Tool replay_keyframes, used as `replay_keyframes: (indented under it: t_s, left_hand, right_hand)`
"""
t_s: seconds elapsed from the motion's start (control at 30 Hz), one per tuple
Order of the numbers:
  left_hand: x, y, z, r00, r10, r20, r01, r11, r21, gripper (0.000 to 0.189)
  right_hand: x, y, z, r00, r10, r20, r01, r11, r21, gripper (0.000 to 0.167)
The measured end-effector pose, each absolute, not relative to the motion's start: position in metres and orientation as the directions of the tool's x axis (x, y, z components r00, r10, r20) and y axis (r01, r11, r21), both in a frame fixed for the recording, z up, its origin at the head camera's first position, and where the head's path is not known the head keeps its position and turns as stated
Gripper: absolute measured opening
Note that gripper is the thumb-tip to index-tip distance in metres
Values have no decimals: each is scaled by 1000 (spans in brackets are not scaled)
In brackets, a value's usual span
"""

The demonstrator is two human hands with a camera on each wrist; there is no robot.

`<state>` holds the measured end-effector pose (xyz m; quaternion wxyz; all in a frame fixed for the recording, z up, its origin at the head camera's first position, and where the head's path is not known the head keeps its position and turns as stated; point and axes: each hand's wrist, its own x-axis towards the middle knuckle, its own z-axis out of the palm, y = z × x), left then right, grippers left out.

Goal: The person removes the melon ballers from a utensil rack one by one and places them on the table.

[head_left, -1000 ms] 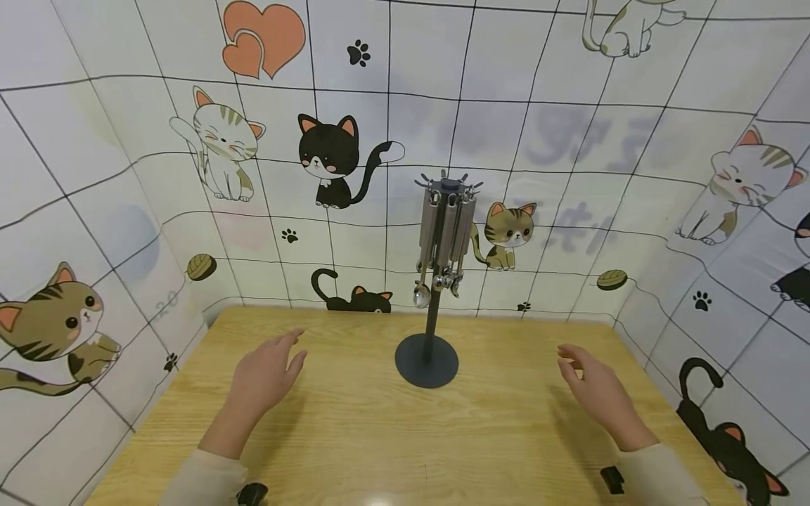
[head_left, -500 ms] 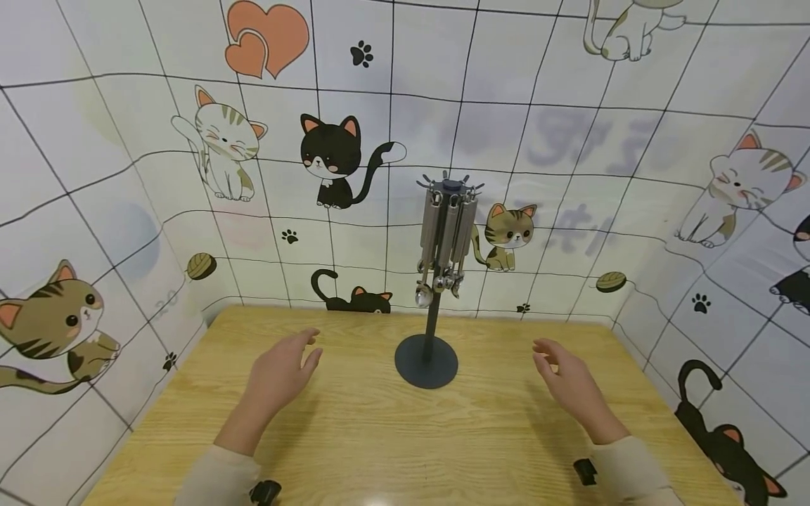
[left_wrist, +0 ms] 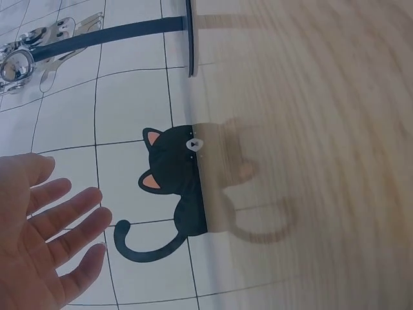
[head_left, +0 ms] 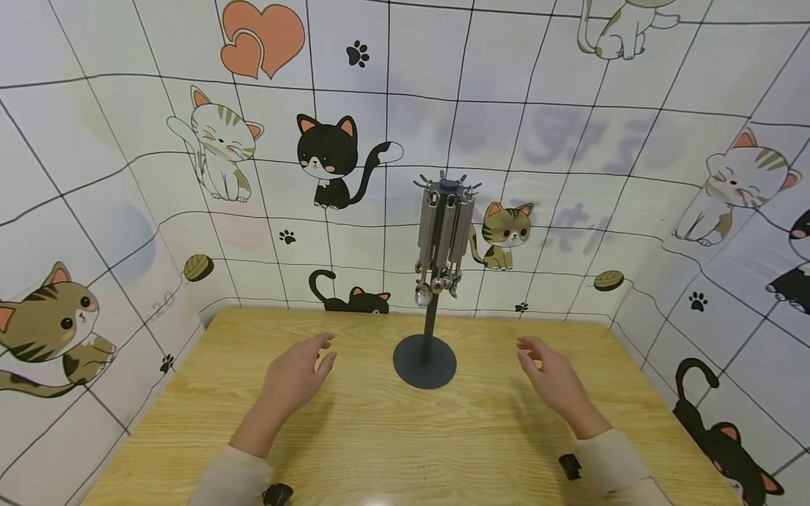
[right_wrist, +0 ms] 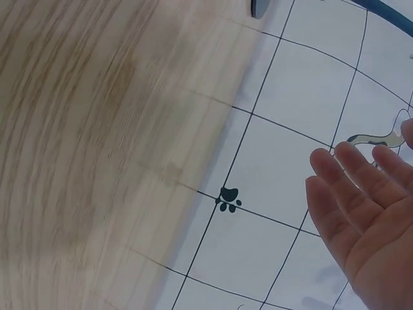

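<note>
While both hands are raised above the wooden table (head_left: 405, 436), a dark grey cutlery stand (head_left: 430, 320) rises between them, slightly farther from the person, its round base flat on the wood toward the back edge. Shiny metal utensils (head_left: 446, 228) hang by their handles from the hooks around its top, their heads clustered partway down the pole; at least one is a spoon (head_left: 423, 295) (the other heads overlap too much to sort out). The left hand (head_left: 294, 376) is to the left of the base and well apart from it, its fingers loose, a little bent and free of any object. Beyond it, a black cat print (head_left: 348, 304) peeks over the table's back edge, and the left wrist view shows that cat mirrored in the glossy top. To the right of the base, the right hand (head_left: 557, 379) is likewise released, palm turned inward, fingers gently curved and touching nothing. Cream sleeves (head_left: 610, 460) cover both forearms, with a small black device (head_left: 570, 466) beside each cuff. Behind everything runs a white gridded wall covering (head_left: 569, 56) printed with cats, paw marks and an orange heart (head_left: 278, 39).
</note>
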<state>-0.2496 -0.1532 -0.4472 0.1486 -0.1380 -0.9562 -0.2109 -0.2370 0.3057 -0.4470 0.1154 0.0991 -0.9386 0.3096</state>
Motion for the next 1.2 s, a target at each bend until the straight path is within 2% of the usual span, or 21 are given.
replay_keyframes:
  t_s: [0.23, 0.6, 1.2]
  left_hand:
    - [-252, -140, -446, -902, 229, 365, 364, 859, 359, 38]
    - [-253, -123, -441, -900, 249, 357, 377, 856, 354, 38]
    - [-264, -95, -427, -850, 296, 435, 454, 831, 322, 34]
  right_hand:
    - [-237, 294, -446, -955, -108, 277, -251, 793, -555, 52]
    - [-242, 279, -442, -952, -116, 285, -269, 765, -585, 45]
    - [-252, 258, -435, -930, -126, 346, -323, 733, -599, 39]
